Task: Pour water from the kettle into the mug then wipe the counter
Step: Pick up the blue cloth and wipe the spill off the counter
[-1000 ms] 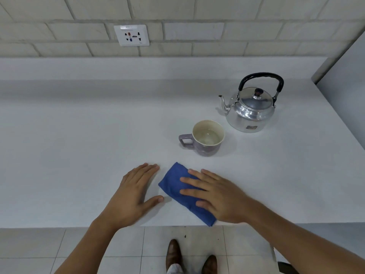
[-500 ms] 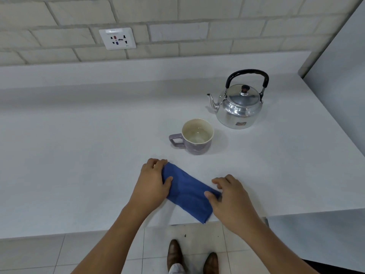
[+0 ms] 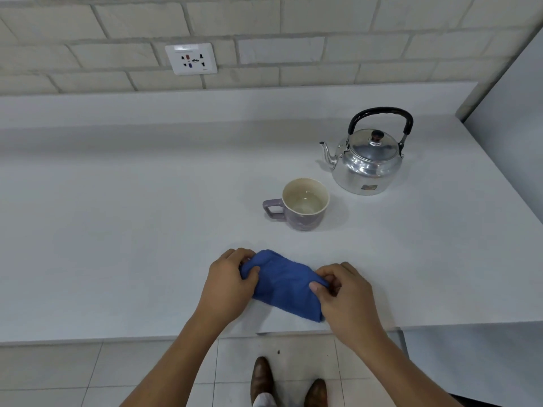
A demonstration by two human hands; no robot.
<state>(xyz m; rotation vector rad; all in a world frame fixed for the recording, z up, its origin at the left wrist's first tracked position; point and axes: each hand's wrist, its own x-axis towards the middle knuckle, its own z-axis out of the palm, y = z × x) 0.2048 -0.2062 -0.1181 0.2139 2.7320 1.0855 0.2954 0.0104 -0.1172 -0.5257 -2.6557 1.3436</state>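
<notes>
A folded blue cloth point(image 3: 283, 284) lies near the front edge of the white counter point(image 3: 132, 230). My left hand point(image 3: 227, 284) pinches its left end and my right hand point(image 3: 345, 292) pinches its right end. Behind the cloth stands a purple mug point(image 3: 302, 204) with a cream inside, handle to the left, with a little water in it. A shiny metal kettle point(image 3: 368, 163) with a black handle sits upright behind and to the right of the mug, spout pointing left.
A brick wall with a white socket plate point(image 3: 191, 58) runs behind the counter. A grey panel point(image 3: 511, 113) stands at the right. The counter's front edge drops to a tiled floor, where two brown shoes point(image 3: 289, 383) show.
Both hands went from lying flat, the right on the cloth and the left beside it, to gripping the cloth's two ends. The camera view has shifted slightly.
</notes>
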